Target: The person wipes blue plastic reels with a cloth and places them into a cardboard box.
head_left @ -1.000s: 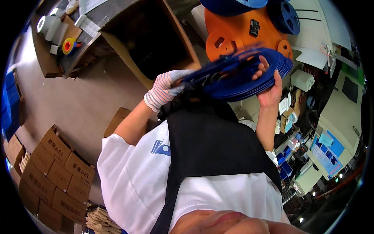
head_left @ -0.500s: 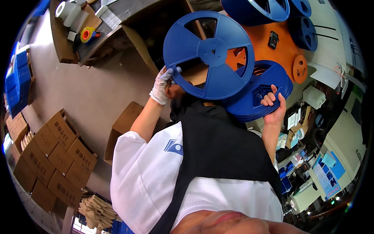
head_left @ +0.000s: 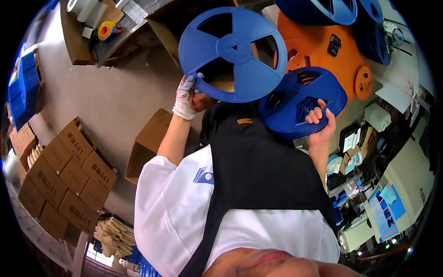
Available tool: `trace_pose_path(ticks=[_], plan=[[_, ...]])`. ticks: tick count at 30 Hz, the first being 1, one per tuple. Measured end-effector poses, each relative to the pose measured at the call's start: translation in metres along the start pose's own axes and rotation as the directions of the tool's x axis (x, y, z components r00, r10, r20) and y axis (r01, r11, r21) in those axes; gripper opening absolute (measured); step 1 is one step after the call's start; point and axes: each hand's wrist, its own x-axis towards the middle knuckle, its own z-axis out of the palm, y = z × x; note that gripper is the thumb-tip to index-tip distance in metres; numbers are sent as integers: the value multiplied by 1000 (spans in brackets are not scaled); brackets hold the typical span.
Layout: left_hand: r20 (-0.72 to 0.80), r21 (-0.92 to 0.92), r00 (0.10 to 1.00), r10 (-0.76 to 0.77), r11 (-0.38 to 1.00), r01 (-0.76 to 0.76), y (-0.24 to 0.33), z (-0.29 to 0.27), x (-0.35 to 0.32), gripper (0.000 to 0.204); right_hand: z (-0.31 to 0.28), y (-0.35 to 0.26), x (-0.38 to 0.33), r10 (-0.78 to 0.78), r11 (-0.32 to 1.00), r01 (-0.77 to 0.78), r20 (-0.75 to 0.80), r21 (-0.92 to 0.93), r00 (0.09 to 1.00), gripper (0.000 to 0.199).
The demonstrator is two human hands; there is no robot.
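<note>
My left hand, in a white glove, grips the lower rim of a single blue plastic reel with three cut-out windows, held up flat toward the camera. To its right my bare right hand clasps a stack of blue reels by its lower edge, fingers hooked through a window. The single reel overlaps the stack's upper left edge. Below both is my white shirt and black apron.
An orange round plate with more blue reels lies behind. An open cardboard box stands on the floor at left, stacked closed boxes farther left, tape rolls on a shelf, a cluttered desk at right.
My left hand has lifted one reel off the stack, swung it up and left, and turned it face-on. The stack in my right hand has dropped lower and to the right.
</note>
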Motion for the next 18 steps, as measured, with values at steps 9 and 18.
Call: trace_pose_path(ticks=[9, 18], plan=[[-176, 572, 923, 342, 799, -188, 22, -13, 72, 17, 6, 44, -22, 52, 998, -55, -79, -41, 996, 34], [-209, 665, 897, 391, 729, -163, 12, 5, 210, 18, 2, 65, -51, 37, 994, -62, -248, -93, 968, 34]])
